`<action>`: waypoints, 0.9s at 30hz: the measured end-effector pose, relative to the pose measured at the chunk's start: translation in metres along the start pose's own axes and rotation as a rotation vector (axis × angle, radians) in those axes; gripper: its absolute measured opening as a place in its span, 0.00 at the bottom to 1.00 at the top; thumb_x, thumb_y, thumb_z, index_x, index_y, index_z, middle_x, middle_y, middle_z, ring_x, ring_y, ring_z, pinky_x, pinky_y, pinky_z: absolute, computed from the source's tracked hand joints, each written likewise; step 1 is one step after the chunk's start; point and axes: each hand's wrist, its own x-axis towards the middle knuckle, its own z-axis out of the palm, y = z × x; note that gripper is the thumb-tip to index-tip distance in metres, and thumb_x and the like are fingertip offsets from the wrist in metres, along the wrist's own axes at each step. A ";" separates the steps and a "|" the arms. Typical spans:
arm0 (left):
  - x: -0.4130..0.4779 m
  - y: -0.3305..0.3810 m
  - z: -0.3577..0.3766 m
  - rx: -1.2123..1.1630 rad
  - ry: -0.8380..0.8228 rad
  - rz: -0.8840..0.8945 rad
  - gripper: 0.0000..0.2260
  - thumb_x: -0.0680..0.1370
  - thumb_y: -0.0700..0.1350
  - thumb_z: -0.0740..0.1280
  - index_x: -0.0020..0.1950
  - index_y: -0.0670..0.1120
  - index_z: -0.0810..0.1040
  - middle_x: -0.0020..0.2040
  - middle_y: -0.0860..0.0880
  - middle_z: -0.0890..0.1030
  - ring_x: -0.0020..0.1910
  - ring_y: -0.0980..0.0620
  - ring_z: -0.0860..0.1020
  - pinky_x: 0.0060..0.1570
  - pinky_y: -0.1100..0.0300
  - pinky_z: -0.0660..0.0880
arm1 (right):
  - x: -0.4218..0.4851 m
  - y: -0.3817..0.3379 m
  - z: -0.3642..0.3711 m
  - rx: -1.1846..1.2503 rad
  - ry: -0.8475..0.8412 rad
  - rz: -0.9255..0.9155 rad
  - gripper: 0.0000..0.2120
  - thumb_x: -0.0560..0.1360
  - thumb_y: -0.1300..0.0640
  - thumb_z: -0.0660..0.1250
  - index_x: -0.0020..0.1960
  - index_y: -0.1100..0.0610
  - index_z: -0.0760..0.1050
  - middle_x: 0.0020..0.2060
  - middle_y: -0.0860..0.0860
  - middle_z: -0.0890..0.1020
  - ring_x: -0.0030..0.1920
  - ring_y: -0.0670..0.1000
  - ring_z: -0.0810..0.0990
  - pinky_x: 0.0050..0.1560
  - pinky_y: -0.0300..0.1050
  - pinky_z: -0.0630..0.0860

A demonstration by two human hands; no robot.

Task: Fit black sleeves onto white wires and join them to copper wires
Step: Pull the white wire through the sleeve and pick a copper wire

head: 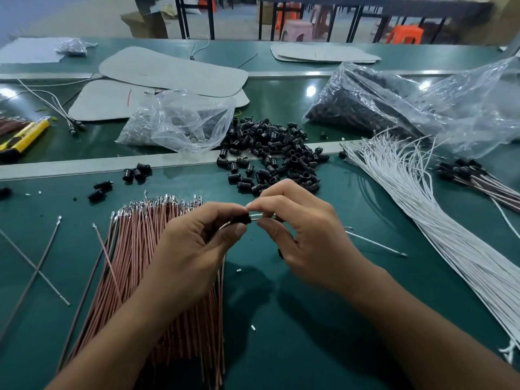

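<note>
Left hand (pixel 197 243) grip pinches black sleeve (pixel 242 219); right hand (pixel 304 229) grip pinches, apparently, a wire (pixel 264 218) over worktop (pixel 309 319).

Left hand (pixel 197 243), right hand (pixel 304 229): fingers (pixel 237 231) pinched.

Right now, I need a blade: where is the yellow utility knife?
Head view: the yellow utility knife lies at the far left edge, beyond the metal rail.

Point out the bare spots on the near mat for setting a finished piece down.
Free: the green mat between the forearms, right of the copper wires; also the strip between the right hand and the white wires, crossed by one thin wire. Crowded: the pile of black sleeves ahead.
</note>
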 end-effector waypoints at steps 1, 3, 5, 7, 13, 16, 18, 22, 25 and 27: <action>0.001 -0.001 0.000 -0.007 -0.001 0.004 0.10 0.74 0.41 0.71 0.55 0.48 0.83 0.48 0.51 0.85 0.49 0.52 0.84 0.51 0.60 0.80 | 0.000 0.001 -0.001 0.003 -0.003 0.003 0.09 0.77 0.69 0.69 0.56 0.64 0.81 0.49 0.54 0.78 0.45 0.50 0.78 0.48 0.41 0.75; 0.001 -0.001 0.000 0.012 -0.019 0.030 0.11 0.74 0.40 0.71 0.55 0.47 0.84 0.49 0.50 0.85 0.49 0.49 0.83 0.50 0.59 0.79 | 0.000 0.000 0.000 0.001 0.003 0.004 0.10 0.76 0.71 0.69 0.56 0.64 0.81 0.49 0.54 0.78 0.46 0.47 0.78 0.49 0.36 0.74; 0.001 -0.001 -0.001 0.010 -0.029 0.041 0.11 0.73 0.41 0.72 0.55 0.48 0.84 0.49 0.50 0.84 0.49 0.48 0.83 0.51 0.60 0.79 | 0.000 -0.002 0.005 -0.012 0.009 -0.003 0.11 0.75 0.72 0.70 0.56 0.64 0.80 0.48 0.54 0.79 0.45 0.47 0.79 0.49 0.37 0.76; 0.001 -0.002 -0.002 0.003 -0.025 0.039 0.11 0.73 0.41 0.72 0.54 0.48 0.84 0.49 0.50 0.85 0.49 0.49 0.83 0.51 0.60 0.79 | 0.000 -0.002 0.006 -0.009 0.013 -0.005 0.11 0.75 0.70 0.72 0.56 0.65 0.80 0.50 0.55 0.78 0.43 0.49 0.80 0.48 0.42 0.78; 0.002 -0.001 -0.001 -0.038 0.012 0.018 0.11 0.71 0.41 0.74 0.52 0.50 0.84 0.47 0.51 0.86 0.47 0.51 0.84 0.49 0.61 0.80 | 0.001 0.007 -0.007 -0.100 0.028 0.029 0.13 0.74 0.63 0.75 0.58 0.63 0.80 0.43 0.51 0.78 0.39 0.48 0.77 0.44 0.45 0.77; 0.001 -0.002 -0.002 0.017 -0.043 0.043 0.11 0.72 0.43 0.73 0.54 0.51 0.84 0.49 0.52 0.85 0.50 0.49 0.84 0.52 0.58 0.80 | 0.001 0.005 -0.004 -0.095 0.017 0.011 0.13 0.73 0.65 0.76 0.56 0.64 0.81 0.40 0.50 0.79 0.39 0.47 0.77 0.45 0.44 0.77; 0.001 -0.002 -0.002 0.039 -0.047 0.056 0.11 0.73 0.42 0.73 0.55 0.51 0.85 0.50 0.53 0.85 0.51 0.50 0.84 0.52 0.58 0.80 | 0.002 0.003 -0.001 -0.064 -0.014 -0.014 0.13 0.73 0.66 0.75 0.57 0.64 0.80 0.40 0.52 0.80 0.40 0.48 0.78 0.46 0.42 0.77; 0.003 -0.002 -0.003 0.068 -0.024 0.076 0.11 0.72 0.41 0.73 0.54 0.49 0.85 0.49 0.53 0.85 0.49 0.50 0.84 0.51 0.59 0.80 | 0.001 0.007 -0.008 -0.033 -0.085 -0.010 0.16 0.74 0.67 0.74 0.61 0.64 0.79 0.48 0.53 0.78 0.43 0.48 0.79 0.49 0.45 0.78; 0.002 -0.001 -0.002 0.101 -0.017 0.083 0.11 0.72 0.43 0.73 0.53 0.50 0.85 0.48 0.55 0.85 0.48 0.52 0.84 0.50 0.62 0.79 | 0.001 0.009 -0.010 -0.047 -0.085 0.017 0.15 0.74 0.68 0.74 0.60 0.64 0.79 0.45 0.53 0.78 0.43 0.51 0.79 0.47 0.48 0.79; 0.001 0.000 0.000 0.117 -0.036 0.096 0.11 0.72 0.43 0.73 0.53 0.50 0.85 0.48 0.56 0.85 0.48 0.53 0.84 0.50 0.63 0.79 | 0.001 0.006 -0.006 -0.047 -0.099 -0.001 0.14 0.73 0.68 0.74 0.58 0.65 0.80 0.44 0.54 0.79 0.42 0.52 0.80 0.47 0.48 0.79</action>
